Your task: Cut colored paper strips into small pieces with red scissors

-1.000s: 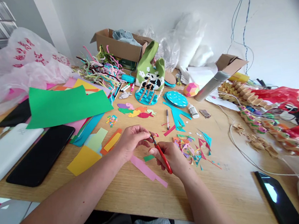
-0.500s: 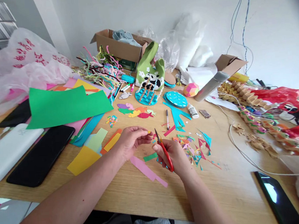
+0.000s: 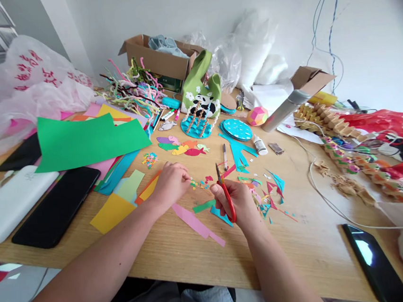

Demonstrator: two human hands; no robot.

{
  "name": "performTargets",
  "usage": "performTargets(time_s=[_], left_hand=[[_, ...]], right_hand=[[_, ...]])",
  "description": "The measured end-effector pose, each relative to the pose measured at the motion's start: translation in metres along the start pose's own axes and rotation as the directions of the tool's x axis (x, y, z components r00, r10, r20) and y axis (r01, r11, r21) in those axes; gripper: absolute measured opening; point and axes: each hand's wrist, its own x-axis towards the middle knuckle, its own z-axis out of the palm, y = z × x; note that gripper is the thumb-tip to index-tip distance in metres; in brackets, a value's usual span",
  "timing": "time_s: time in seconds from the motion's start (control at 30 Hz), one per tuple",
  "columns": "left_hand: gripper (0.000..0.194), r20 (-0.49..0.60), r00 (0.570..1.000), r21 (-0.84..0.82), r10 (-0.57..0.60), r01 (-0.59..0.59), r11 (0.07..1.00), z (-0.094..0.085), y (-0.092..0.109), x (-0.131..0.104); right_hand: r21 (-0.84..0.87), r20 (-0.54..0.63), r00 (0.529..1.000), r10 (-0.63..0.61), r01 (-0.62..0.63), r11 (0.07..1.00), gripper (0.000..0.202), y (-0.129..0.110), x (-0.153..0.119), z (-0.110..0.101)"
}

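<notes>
My right hand grips red-handled scissors, whose dark blades point up and away from me. My left hand is closed over the wooden table, its fingertips pinched together; anything between them is too small to tell. Small coloured paper bits lie between the two hands. Below them are a pink paper strip and a green strip. Beyond my left hand lie cut paper fish, including a red fish, and a small heap of tiny coloured pieces.
Green paper covers coloured sheets at the left, near a black phone and a white power bank. Paper scraps lie to the right of the scissors. Farther right are a white cable and another phone.
My left hand has moved left, away from the scissors, and the yellow piece at its fingertips no longer shows. My right hand and the scissors have shifted slightly right.
</notes>
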Motion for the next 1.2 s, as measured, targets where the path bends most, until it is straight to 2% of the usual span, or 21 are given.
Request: performTargets(time_s=[0.2,0.37,0.47,0.6,0.8,1.0,1.2], left_hand=[[0.017,0.041,0.998,0.086,0.048,-0.051,0.995,0.001,-0.003,0.0],[0.021,-0.037,0.996,0.074,0.085,-0.082,0.994,-0.003,-0.002,0.001],[0.019,-0.047,0.985,0.055,0.168,-0.166,0.985,-0.001,0.001,-0.002],[0.014,0.021,0.959,0.111,0.283,-0.284,0.952,0.006,0.011,-0.009],[0.016,0.111,0.946,0.222,0.305,-0.323,0.92,0.017,0.024,-0.01],[0.02,0.143,0.927,0.289,0.348,-0.375,0.881,0.026,0.022,-0.007],[0.021,0.065,0.929,0.219,0.365,-0.37,0.903,0.023,0.022,-0.007]], right_hand=[[0.037,-0.022,1.0,-0.011,0.012,0.999,0.051,0.0,0.0,0.001],[0.019,-0.053,0.998,-0.033,0.034,0.999,0.056,0.002,0.002,0.0],[-0.008,-0.12,0.992,-0.049,0.048,0.999,0.057,0.002,0.004,-0.003],[0.02,-0.175,0.981,-0.081,0.085,0.996,0.055,0.003,0.006,-0.009],[0.054,-0.263,0.96,-0.096,0.114,0.992,0.054,0.001,0.007,-0.013],[0.06,-0.315,0.944,-0.094,0.119,0.991,0.055,-0.003,0.004,-0.014],[0.089,-0.422,0.902,-0.094,0.144,0.985,0.05,0.001,0.006,-0.026]])
